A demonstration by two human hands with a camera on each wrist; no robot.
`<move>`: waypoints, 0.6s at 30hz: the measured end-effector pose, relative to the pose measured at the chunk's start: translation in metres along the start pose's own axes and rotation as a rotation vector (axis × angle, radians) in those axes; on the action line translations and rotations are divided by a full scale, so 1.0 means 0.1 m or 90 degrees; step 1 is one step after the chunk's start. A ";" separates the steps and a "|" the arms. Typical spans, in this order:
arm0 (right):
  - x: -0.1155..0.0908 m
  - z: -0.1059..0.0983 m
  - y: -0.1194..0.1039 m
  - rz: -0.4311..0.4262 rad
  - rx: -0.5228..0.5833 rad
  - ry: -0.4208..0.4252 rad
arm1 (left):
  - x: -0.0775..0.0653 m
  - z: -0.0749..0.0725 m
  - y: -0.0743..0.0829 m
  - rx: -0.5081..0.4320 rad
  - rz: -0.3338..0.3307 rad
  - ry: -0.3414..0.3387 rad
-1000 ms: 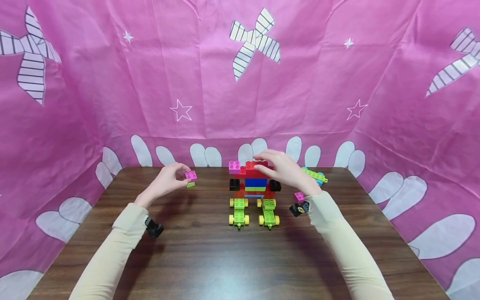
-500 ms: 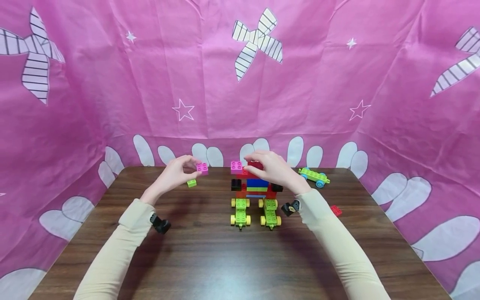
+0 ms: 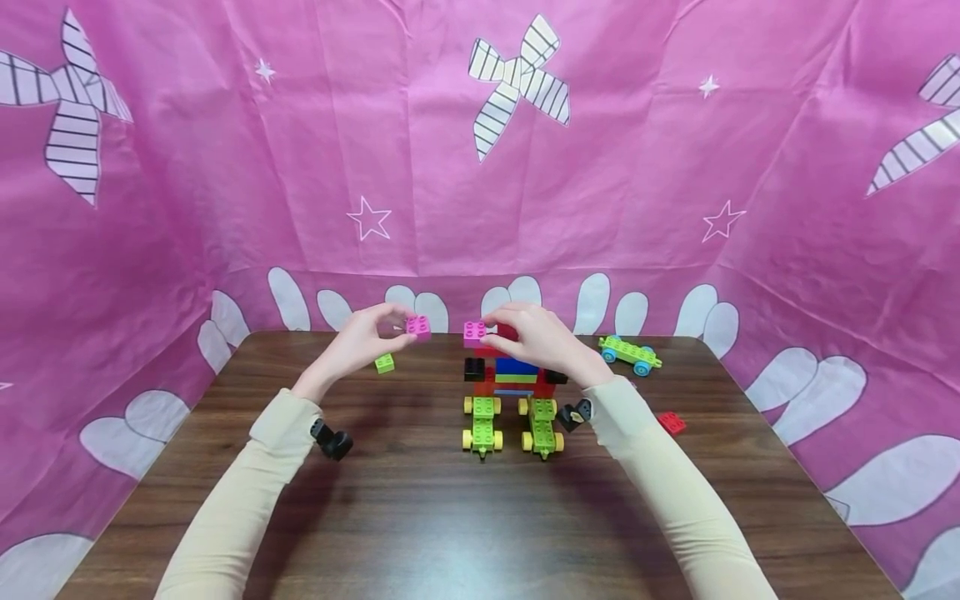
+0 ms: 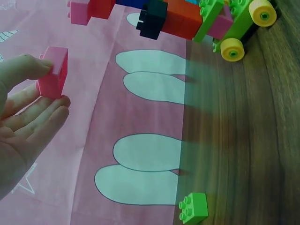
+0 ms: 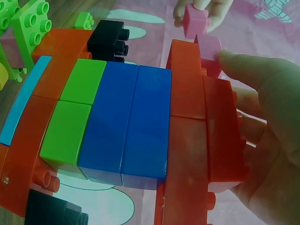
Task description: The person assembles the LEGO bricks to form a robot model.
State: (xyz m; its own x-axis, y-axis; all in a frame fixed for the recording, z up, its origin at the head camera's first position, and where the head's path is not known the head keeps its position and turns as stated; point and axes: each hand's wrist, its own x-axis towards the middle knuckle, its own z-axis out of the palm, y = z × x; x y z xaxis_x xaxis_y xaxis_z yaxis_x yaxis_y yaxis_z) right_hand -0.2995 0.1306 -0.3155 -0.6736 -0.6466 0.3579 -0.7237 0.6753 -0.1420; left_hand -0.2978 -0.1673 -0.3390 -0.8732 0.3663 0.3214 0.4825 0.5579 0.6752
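My left hand (image 3: pixel 365 343) pinches a pink brick (image 3: pixel 418 327) between thumb and fingers, held up left of a built figure; the left wrist view shows the same pink brick (image 4: pixel 54 72). With thumb and fingers, my right hand (image 3: pixel 536 335) grips a second pink brick (image 5: pixel 210 52) at the figure's top left corner. The figure stacks red bricks (image 5: pixel 187 93), blue bricks (image 5: pixel 126 117), green bricks and black side bricks (image 3: pixel 475 369). It stands on two lime wheeled bases (image 3: pixel 483 425) with yellow wheels. My right hand covers part of its red top in the head view.
A small lime brick (image 3: pixel 385 363) lies on the wooden table (image 3: pixel 420 533) to the left. At the right are a lime car base (image 3: pixel 630 353) with blue wheels and a red brick (image 3: pixel 672 423). A pink cloth (image 3: pixel 420 167) hangs behind and at both sides.
My left hand has carried its pink brick up and right, toward the figure. My right hand has slid left along the figure's top, from the red brick to the pink one.
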 end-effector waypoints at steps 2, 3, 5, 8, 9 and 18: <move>0.01 0.00 0.00 0.000 0.001 -0.004 | 0.02 0.00 0.02 -0.007 0.000 -0.002; 0.01 0.00 -0.01 0.001 0.002 -0.005 | 0.03 0.01 0.04 -0.014 0.002 -0.003; 0.01 -0.01 -0.01 0.002 0.003 -0.008 | 0.05 0.02 0.07 -0.031 0.011 -0.003; 0.01 -0.02 -0.01 0.006 0.006 -0.010 | 0.09 0.04 0.13 -0.052 0.030 0.005; 0.00 -0.02 -0.01 0.007 0.006 -0.009 | 0.10 0.05 0.16 -0.057 0.034 0.008; 0.01 -0.02 -0.02 0.009 0.004 -0.014 | 0.09 0.08 0.51 -0.116 0.041 -0.006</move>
State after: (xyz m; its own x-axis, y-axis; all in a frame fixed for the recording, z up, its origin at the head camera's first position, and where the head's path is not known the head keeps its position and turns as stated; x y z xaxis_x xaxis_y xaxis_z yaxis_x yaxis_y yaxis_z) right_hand -0.2986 0.1291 -0.3130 -0.6868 -0.6446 0.3360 -0.7150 0.6823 -0.1525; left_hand -0.2809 -0.1296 -0.3073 -0.8399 0.4047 0.3616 0.5161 0.3897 0.7627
